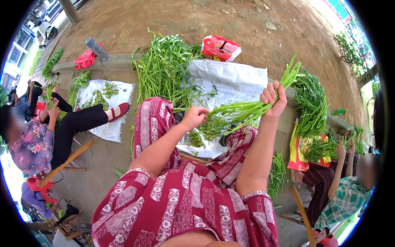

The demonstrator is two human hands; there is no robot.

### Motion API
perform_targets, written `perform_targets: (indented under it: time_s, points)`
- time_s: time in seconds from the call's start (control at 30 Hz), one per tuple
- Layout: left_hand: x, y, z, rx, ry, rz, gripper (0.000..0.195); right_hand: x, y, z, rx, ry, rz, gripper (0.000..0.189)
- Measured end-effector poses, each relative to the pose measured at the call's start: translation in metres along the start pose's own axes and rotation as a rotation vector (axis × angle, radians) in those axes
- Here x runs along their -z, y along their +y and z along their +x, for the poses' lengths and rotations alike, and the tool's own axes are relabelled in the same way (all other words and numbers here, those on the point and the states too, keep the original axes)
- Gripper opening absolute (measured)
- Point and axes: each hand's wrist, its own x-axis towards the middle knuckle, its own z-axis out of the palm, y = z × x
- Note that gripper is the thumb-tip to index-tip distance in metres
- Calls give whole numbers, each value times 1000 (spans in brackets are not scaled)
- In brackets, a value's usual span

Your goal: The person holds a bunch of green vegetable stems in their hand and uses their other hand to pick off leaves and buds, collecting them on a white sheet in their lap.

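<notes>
My right hand (pixel 274 98) is raised and closed around a bundle of long green stems (pixel 247 109), which look like water spinach. The pale stem ends stick out above the fist, and the other end slants down to the left. At that lower end the fingers of my left hand (pixel 196 118) are pinched together on a stem tip. Below both hands, trimmed leaves (pixel 213 128) lie on a white woven plastic sheet (pixel 228 74) between my knees. A large heap of leafy greens (pixel 165 68) rests at the sheet's left side.
A red-and-white bag (pixel 220 48) stands beyond the sheet by the concrete curb (pixel 120 60), which also bears a grey bottle (pixel 97 48). More greens (pixel 311 105) lie at right. Seated people handle greens at left (pixel 34 142) and right (pixel 344 194), on wooden-framed seats.
</notes>
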Motion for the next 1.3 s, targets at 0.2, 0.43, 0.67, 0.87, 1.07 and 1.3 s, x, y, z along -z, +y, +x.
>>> perform_targets:
  time_s: [0.2, 0.43, 0.67, 0.87, 1.07, 1.3]
  points:
    - [-7, -19, 5, -42, 4, 78, 25, -6, 5, -1, 14, 33, -88, 17]
    - [-12, -37, 11, 454, 251, -584, 23, -16, 11, -3, 26, -29, -73, 17]
    - [-19, -55, 13, 298, 338, -254, 23, -10, 0, -7, 79, -45, 82, 16]
    - [2, -74, 23, 0, 663, 151, 15, -11, 1, -7, 62, -66, 99, 16]
    - [-9, -28, 6, -348, 859, 627, 16, -7, -1, -7, 84, -45, 98, 16]
    - [-31, -67, -7, -42, 578, -8, 5, -3, 0, -4, 108, -1, 128, 17]
